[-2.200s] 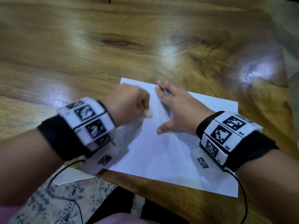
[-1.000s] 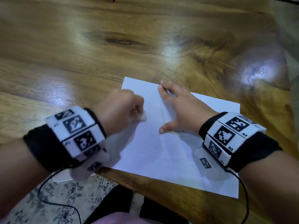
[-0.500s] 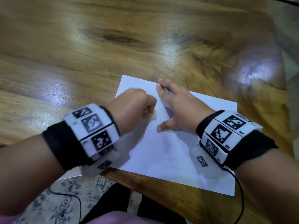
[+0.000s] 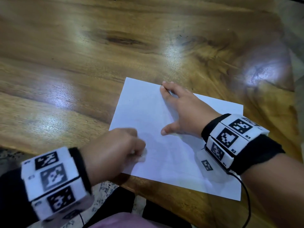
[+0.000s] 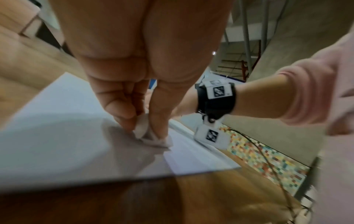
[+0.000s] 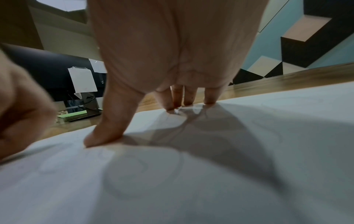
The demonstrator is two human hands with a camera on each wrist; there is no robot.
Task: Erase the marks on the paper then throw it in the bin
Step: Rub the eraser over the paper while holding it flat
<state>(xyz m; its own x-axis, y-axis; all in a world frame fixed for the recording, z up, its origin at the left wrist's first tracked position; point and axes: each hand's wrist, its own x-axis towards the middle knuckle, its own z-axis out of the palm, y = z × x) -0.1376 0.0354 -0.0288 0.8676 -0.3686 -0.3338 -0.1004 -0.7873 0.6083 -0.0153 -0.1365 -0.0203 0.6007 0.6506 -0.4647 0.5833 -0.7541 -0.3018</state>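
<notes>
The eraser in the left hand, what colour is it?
White eraser, clearest in the left wrist view.

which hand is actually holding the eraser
The left hand: it pinches the white eraser against the paper. The right hand holds nothing, its fingers spread and pressing the sheet down.

- The right hand (image 6: 172,53) is pressing its straight fingertips (image 6: 188,101) and thumb onto the white paper (image 6: 249,174).
- Faint curved pencil marks (image 6: 178,165) are showing under its shadow.
</notes>
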